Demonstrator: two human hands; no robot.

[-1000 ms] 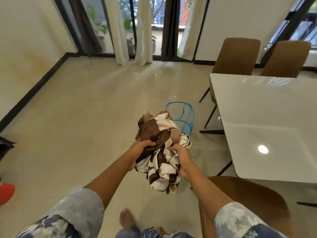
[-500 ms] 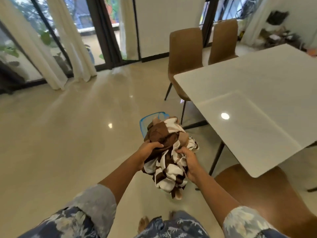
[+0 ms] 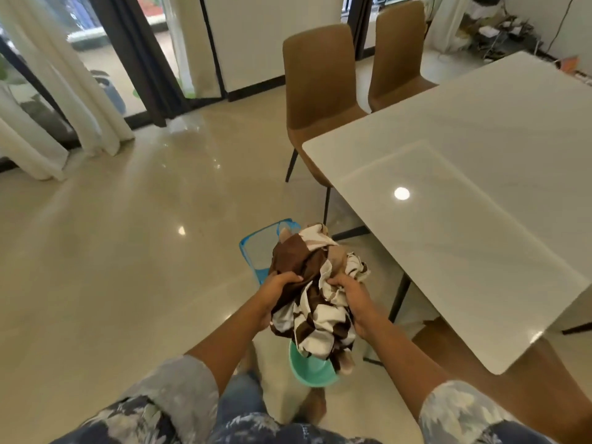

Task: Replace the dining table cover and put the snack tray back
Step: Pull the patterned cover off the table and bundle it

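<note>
A bunched-up brown and white table cover hangs in front of me above the floor. My left hand grips its left side and my right hand grips its right side. The white dining table stands to the right with a bare glossy top. No snack tray shows in this view.
A blue mesh basket stands on the floor just behind the cover, and a green basin sits below it. Two brown chairs stand at the table's far side, another brown chair at my right. Curtains hang at the left.
The view has swung right and closer to the table. The basket now lies nearer beneath the cover, and the green basin has come into sight. Both hands keep their hold.
</note>
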